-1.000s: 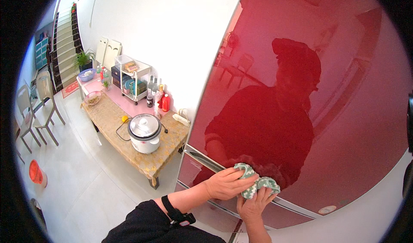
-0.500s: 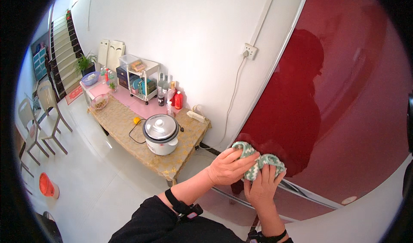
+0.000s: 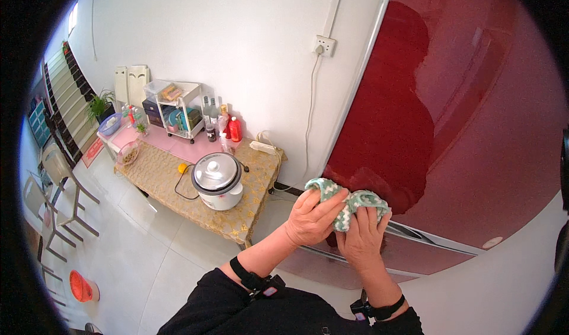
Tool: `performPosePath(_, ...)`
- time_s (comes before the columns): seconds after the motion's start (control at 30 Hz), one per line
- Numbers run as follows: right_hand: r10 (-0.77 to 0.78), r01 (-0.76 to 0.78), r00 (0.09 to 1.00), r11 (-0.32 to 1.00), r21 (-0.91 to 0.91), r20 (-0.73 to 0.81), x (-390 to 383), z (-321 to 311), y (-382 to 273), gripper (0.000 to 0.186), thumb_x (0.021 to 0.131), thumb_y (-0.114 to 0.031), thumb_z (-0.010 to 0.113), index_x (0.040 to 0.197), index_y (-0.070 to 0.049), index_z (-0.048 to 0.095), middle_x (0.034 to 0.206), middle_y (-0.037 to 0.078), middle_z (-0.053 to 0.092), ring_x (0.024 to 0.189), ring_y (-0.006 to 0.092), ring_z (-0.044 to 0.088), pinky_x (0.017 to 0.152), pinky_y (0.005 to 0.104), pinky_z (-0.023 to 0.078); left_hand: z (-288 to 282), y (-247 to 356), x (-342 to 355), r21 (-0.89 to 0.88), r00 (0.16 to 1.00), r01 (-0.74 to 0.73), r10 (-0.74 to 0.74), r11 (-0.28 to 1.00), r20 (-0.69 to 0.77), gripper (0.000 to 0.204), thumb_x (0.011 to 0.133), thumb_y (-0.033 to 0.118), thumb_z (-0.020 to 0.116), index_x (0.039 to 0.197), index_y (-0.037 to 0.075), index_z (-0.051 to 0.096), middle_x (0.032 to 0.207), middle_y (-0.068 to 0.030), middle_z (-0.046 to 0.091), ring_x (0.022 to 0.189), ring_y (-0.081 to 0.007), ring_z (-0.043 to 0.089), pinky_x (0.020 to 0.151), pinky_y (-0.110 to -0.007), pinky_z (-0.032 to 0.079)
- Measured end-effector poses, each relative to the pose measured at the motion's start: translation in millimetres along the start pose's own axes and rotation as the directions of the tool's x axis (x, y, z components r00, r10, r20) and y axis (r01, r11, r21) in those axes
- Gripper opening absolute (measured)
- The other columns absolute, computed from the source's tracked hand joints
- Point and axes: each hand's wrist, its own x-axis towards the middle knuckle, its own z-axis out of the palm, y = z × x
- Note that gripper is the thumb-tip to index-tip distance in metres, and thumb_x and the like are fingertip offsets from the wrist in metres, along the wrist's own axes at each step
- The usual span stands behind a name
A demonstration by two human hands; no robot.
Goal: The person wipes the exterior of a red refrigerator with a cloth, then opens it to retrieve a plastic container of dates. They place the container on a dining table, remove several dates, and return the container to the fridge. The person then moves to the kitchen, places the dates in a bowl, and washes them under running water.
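Cloth (image 3: pixel 342 221) bunches at lower centre, left hand (image 3: pixel 309 221) and right hand (image 3: pixel 363 241) half-curled around it. Flat, even pressure suits the door (image 3: pixel 379 121).

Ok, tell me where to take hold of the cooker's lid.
By the knob at its middle, best from above: it stands up from the domed lid, and nothing covers it. A pinch should do. The left hand looks better placed, being nearer the cooker, but it and the right hand are both on the cloth.
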Motion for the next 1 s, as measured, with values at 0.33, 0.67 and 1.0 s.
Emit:
performPosePath(0.33, -0.049, 0.055, 0.991, 0.998, 0.041, -0.124, -14, -8, 25, 0.022, 0.073, -0.018, 0.055, 0.093, -0.009, 0.055, 0.111, 0.005, 0.053, 0.108, 0.0191, 0.049, 0.091, 0.0472, 0.033, 12, 23, -1, 0.085, 0.995, 0.043, -0.05, 0.995, 0.086, 0.037, 0.065, 0.013, 0.058, 0.1, 0.0, 0.057, 0.123, -0.0107, 0.048, 0.103, -0.0356, 0.043, 0.088, -0.048, 0.034)
performPosePath(0.67, 0.046, -0.052, 0.977, 0.998, -0.025, -0.21, -56, -44, 83, 0.02, 0.076, -0.017, 0.051, 0.094, -0.011, 0.057, 0.111, 0.003, 0.054, 0.109, 0.0179, 0.047, 0.091, 0.048, 0.034, 58, 84, 26, 0.042, 0.995, -0.043, 0.038, 0.998, 0.096, 0.041, 0.065, 0.014, 0.058, 0.104, 0.0, 0.055, 0.127, -0.0108, 0.044, 0.098, -0.0331, 0.041, 0.087, -0.048, 0.031)
performPosePath(1.0, 0.132, -0.157, 0.962, 0.983, -0.091, -0.239, -117, -66, 149, 0.018, 0.072, -0.015, 0.055, 0.089, -0.01, 0.056, 0.106, 0.003, 0.054, 0.104, 0.0221, 0.049, 0.093, 0.052, 0.032, 119, 147, 45, -0.029, 0.978, -0.167, 0.17, 0.985, 0.124, 0.049, 0.064, 0.016, 0.059, 0.111, 0.004, 0.055, 0.131, -0.0053, 0.041, 0.085, -0.0246, 0.04, 0.078, -0.037, 0.034)
